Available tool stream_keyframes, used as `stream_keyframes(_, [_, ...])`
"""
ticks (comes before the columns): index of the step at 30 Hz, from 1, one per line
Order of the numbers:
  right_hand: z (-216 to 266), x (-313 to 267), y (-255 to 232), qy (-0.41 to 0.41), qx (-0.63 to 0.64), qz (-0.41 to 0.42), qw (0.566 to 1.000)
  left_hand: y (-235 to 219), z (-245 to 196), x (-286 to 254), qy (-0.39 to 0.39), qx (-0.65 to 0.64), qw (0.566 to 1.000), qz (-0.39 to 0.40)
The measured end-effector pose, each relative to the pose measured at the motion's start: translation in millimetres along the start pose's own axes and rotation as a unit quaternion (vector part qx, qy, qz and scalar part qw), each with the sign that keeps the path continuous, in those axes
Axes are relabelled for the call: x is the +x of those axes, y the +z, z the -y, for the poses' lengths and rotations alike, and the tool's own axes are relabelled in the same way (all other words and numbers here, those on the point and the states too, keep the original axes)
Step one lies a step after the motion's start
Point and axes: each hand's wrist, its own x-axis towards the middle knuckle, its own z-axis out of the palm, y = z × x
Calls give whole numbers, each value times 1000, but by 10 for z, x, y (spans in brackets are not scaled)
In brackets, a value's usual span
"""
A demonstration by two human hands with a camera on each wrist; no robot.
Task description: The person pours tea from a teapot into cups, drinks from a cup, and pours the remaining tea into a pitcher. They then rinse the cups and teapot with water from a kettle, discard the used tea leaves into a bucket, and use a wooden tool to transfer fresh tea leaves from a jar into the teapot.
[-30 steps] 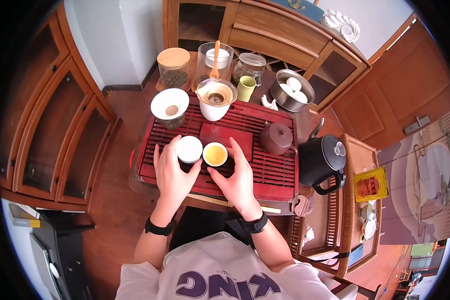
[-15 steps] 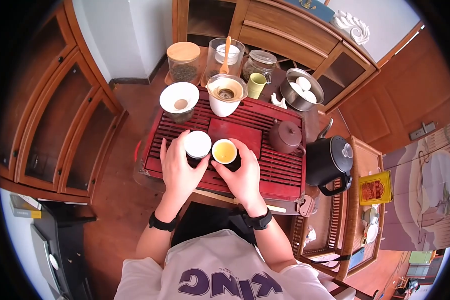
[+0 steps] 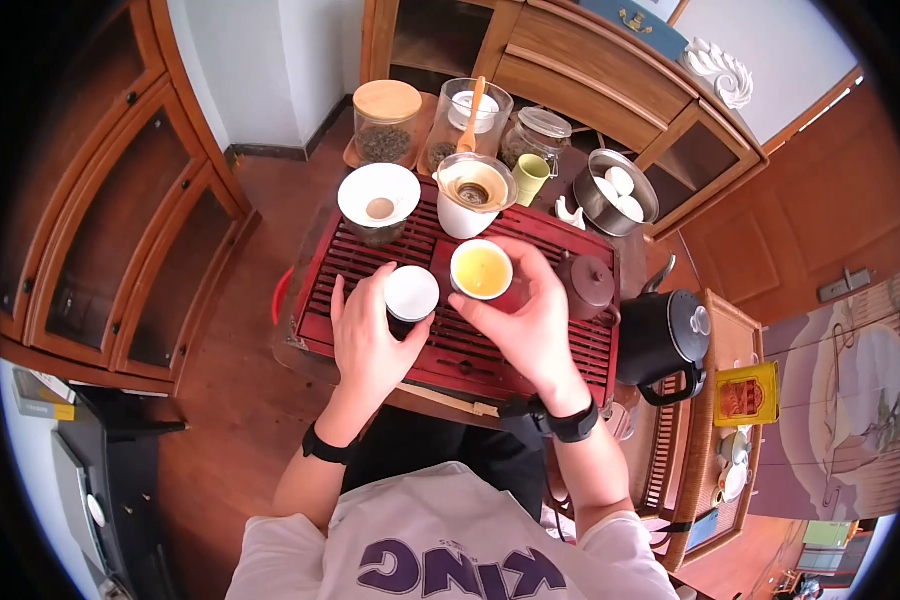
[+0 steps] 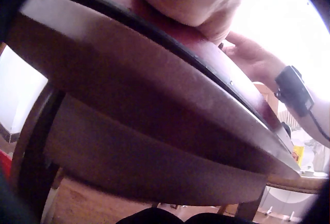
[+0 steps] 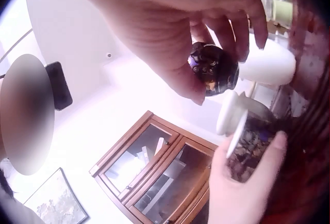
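Fingers (image 3: pixel 505 305) of our right hand (image 3: pixel 535 335) curled round the cup (image 3: pixel 481 270) of yellow tea, held above the red tray (image 3: pixel 560 350) in the head view, while our left hand (image 3: pixel 370 335) gripped the white-topped cup (image 3: pixel 410 295) standing on the tray just beside it. From the left wrist we saw mostly the tray's (image 4: pixel 154 105) underside, with the right hand (image 4: pixel 247 54) beyond its edge. From the right wrist, fingertips (image 5: pixel 240 33) pinched the dark cup (image 5: pixel 212 69) from above, and the left hand (image 5: pixel 242 183) held the other cup (image 5: pixel 237 131) below.
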Motion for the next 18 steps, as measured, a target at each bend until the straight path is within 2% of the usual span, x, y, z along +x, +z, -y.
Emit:
stream_keyframes(7, [445, 468, -56, -15, -17, 45, 999, -13, 4, 11, 9, -10, 1000, -2])
stream_keyframes(11, [476, 663, 6, -39, -35, 69, 996, 4, 22, 7, 16, -14, 1000, -8])
stream_keyframes(13, [513, 696, 96, -24, -28, 83, 996, -6, 10, 7, 14, -14, 1000, -9])
stream_keyframes(18, [496, 757, 320, -11, 43, 111, 993, -25, -9, 24, 14, -13, 1000, -14])
